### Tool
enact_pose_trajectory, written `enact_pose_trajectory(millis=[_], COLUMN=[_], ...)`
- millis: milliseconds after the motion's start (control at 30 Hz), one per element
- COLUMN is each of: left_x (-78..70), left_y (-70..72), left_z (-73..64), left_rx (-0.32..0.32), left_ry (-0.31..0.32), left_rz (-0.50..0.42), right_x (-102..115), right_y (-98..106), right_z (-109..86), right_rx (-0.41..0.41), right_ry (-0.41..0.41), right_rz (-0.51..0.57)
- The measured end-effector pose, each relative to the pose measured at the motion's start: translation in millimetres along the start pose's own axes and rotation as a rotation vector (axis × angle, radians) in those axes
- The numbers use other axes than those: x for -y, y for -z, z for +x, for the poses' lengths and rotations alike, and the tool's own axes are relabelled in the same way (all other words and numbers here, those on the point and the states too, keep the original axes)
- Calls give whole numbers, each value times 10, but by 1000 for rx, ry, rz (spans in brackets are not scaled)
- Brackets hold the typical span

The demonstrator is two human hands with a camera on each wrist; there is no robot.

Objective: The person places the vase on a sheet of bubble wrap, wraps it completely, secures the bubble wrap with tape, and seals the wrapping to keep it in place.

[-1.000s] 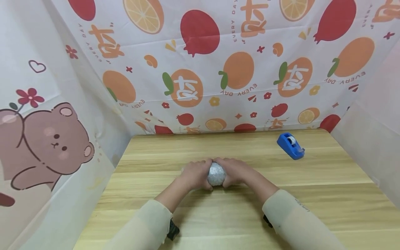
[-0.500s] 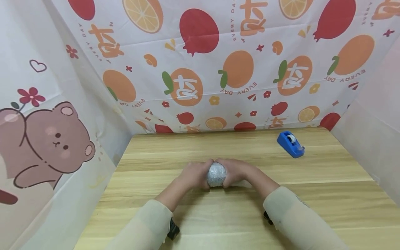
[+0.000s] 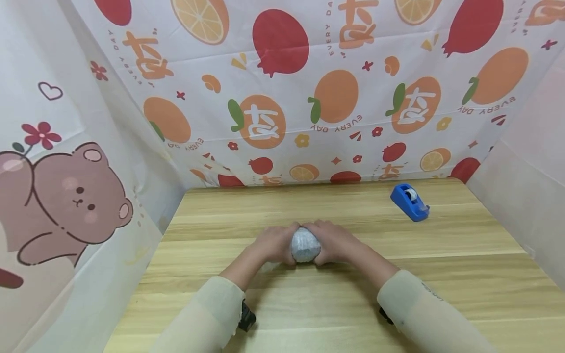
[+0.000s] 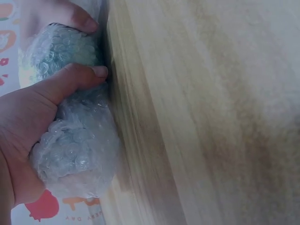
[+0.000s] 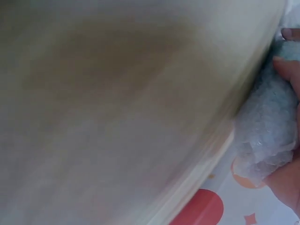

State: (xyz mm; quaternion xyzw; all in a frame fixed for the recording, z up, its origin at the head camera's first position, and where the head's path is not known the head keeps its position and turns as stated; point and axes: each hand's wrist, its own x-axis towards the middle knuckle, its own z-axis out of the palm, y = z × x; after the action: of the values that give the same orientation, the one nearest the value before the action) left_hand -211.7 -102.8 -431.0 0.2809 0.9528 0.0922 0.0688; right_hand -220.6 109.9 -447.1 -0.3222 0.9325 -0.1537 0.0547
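Observation:
A roll-shaped bundle in clear bubble wrap (image 3: 305, 245) lies at the middle of the wooden table in the head view. My left hand (image 3: 274, 244) grips its left part and my right hand (image 3: 334, 242) its right part, the thumbs on the near side. Between the hands a rounded, silvery stretch of wrap shows. The left wrist view has the loose, puffy end of the bubble wrap (image 4: 79, 150) sticking out past the left hand (image 4: 28, 117). On the other side, crumpled wrap (image 5: 267, 122) bulges by the right hand (image 5: 287, 183). What is inside cannot be made out.
A blue tape dispenser (image 3: 409, 202) with a roll of clear tape stands at the table's back right. Behind the wooden table (image 3: 318, 314) hangs a fruit-print cloth (image 3: 300, 108). A bear-print cloth (image 3: 84, 196) hangs at the left.
Both hands keep hold of the bubble-wrapped bundle, which stays in nearly the same spot. The right forearm has shifted slightly to the right. The tape dispenser has not been moved.

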Motion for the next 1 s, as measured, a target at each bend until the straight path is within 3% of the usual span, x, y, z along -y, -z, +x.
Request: enact_pose_trajectory(millis=[167,300,433,567,667,767,867,1000], left_x=[53,131,191,195,176,146,106,48], left_y=[30,29,27,44,44,41,35,15], left_z=[53,86,104,114,111,81,35,-55], left_rx=[66,155,233,259,234,166,82,-18], left_ry=[26,39,40,51,54,57,43,-39], left_rz=[-136,-287,-386,-448,-452,-426,-330,-169], right_x=[8,23,32,8,-25,-64,-105,-133], right_y=[-18,-25,-33,-22,11,52,83,106], right_z=[9,33,64,117,160,191,212,219], right_rx=[-69,-84,-71,-32,3,33,58,83], right_ry=[37,61,68,47,28,21,16,22], right_rz=[-93,-137,-138,-84,-30,-11,-1,33])
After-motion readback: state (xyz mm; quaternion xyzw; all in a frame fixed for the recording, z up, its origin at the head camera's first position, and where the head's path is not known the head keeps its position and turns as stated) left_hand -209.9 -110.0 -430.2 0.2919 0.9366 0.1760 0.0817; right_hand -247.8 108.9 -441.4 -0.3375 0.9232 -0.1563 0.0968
